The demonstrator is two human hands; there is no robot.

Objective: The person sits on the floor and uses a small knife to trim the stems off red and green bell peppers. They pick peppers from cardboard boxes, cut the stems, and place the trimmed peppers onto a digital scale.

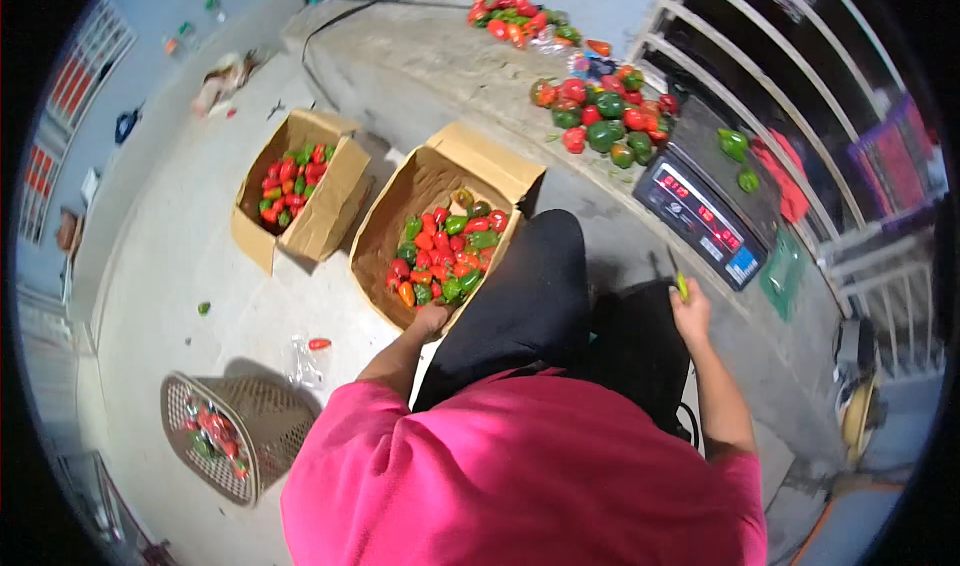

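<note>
My left hand [431,320] reaches over the near rim of the larger cardboard box [386,239] in front of my knees. Its fingertips are at the red, green and orange peppers [441,245] lying in that box, and whether it grips one is hidden. In my right hand [691,314] is a small knife [682,287] with a yellow-green handle, its thin blade pointing up and away from me. The hand is beside my right knee, near the front edge of the concrete ledge [420,48].
A second cardboard box [322,224] of peppers stands left. A digital scale [701,206] with two green peppers sits on the ledge, near a pepper pile [607,115] and another heap [517,19]. A plastic basket [277,416] lies tipped on the floor by a red pepper [319,344].
</note>
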